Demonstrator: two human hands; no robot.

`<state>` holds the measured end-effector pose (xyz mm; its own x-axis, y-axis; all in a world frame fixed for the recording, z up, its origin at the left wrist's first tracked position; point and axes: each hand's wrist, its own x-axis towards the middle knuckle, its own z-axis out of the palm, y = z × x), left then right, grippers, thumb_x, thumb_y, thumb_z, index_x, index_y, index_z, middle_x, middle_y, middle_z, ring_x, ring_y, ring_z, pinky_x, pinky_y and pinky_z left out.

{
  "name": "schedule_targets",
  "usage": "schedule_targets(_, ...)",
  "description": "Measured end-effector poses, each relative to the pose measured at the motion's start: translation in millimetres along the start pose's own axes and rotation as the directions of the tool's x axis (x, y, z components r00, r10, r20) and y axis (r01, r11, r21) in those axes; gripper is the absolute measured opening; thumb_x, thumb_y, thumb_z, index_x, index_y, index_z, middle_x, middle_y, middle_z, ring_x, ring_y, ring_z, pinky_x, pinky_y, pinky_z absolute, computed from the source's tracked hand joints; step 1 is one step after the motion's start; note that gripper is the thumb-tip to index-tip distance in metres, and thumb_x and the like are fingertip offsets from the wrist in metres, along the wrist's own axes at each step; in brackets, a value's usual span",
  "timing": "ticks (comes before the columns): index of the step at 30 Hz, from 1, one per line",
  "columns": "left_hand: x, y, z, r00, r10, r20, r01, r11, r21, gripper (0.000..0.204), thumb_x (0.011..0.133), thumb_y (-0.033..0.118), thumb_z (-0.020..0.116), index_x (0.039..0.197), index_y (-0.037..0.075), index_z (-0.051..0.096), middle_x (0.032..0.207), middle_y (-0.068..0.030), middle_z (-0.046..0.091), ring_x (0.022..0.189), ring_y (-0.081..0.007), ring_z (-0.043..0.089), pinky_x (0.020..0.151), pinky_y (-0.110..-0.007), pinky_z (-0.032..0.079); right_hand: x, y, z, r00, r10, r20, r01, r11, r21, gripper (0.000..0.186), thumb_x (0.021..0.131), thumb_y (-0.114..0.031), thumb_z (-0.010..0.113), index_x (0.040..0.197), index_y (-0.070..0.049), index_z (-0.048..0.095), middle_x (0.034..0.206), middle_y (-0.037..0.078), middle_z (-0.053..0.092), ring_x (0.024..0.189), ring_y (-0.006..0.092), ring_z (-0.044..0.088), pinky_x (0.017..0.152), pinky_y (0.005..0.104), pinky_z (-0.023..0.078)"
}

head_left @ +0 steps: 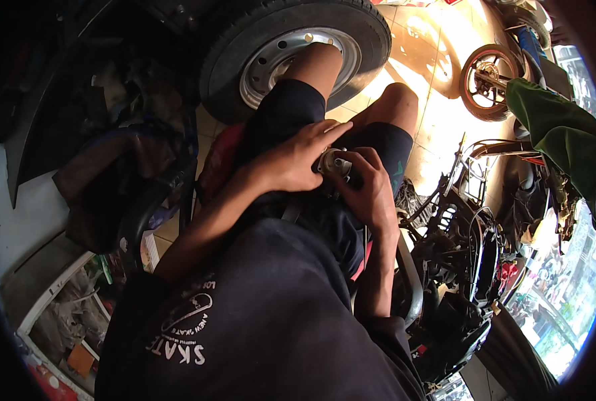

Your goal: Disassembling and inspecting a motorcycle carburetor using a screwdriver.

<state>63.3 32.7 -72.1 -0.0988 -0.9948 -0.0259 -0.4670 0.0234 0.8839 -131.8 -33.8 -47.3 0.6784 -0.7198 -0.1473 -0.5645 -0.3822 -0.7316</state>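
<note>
A small silvery metal part (pixel 336 162) with a rounded body and a short round stub is held over my lap, between my thighs. My right hand (pixel 371 190) grips it from the right, with thumb and fingers bent round its side. From the left, my left hand (pixel 290 160) closes on the same part, its fingers reaching over the far side and its thumb on the near side. The fingers cover much of the part, so its exact kind cannot be told. Its underside is hidden.
A large tyre on a steel wheel (pixel 221 73) stands just beyond my knees. To the right are a tangle of dark motorcycle parts (pixel 458 234), a motorcycle wheel (pixel 490 83) and a green cloth (pixel 555 130). A glass-fronted case (pixel 64 294) stands at the lower left.
</note>
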Motion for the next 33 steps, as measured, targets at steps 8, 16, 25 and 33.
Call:
schedule_targets(8,14.9,-34.9,-7.7,0.968,0.046,0.247,-0.004,0.985,-0.171,0.082,0.066,0.002,0.084,0.143,-0.002,0.057,0.137,-0.0208,0.066,0.129,-0.0344,0.062,0.111,-0.039,0.049,-1.9,0.0,0.8,1.0,0.018,-0.017,-0.017,1.0,0.015,0.039,0.081,-0.016,0.085,0.117,-0.006,0.074,0.116,0.014,0.069,0.104,0.0337,0.071,0.09,0.0416,0.057)
schedule_targets(16,17.1,-35.3,-6.3,0.96,0.013,0.28,0.057,0.969,-0.242,0.073,0.068,0.009,0.088,0.137,0.003,0.064,0.134,-0.0178,0.068,0.129,-0.0305,0.063,0.113,-0.039,0.047,-1.9,-1.6,-0.7,0.997,0.021,-0.07,-0.02,1.0,0.022,0.038,0.082,-0.018,0.085,0.116,-0.005,0.073,0.115,0.016,0.071,0.102,0.0343,0.073,0.088,0.0418,0.058)
schedule_targets(25,11.1,-43.3,-0.7,0.978,-0.007,0.208,0.051,0.977,-0.206,0.068,0.069,0.012,0.09,0.133,0.004,0.068,0.135,-0.0164,0.068,0.127,-0.0295,0.064,0.111,-0.038,0.048,-3.2,-3.9,2.6,0.989,0.068,-0.135,-0.06,0.996,0.062,0.035,0.085,-0.023,0.083,0.113,-0.004,0.073,0.108,0.017,0.072,0.098,0.036,0.073,0.085,0.0421,0.058)
schedule_targets(33,6.2,-46.1,4.1,0.993,0.047,0.106,-0.022,0.974,-0.226,0.059,0.073,0.013,0.088,0.129,0.003,0.07,0.126,-0.0168,0.072,0.119,-0.0301,0.069,0.106,-0.038,0.051,-2.1,-1.5,2.3,0.988,0.088,-0.124,-0.077,0.993,0.085,0.031,0.088,-0.025,0.082,0.109,-0.003,0.074,0.105,0.017,0.074,0.096,0.0345,0.073,0.084,0.04,0.057)
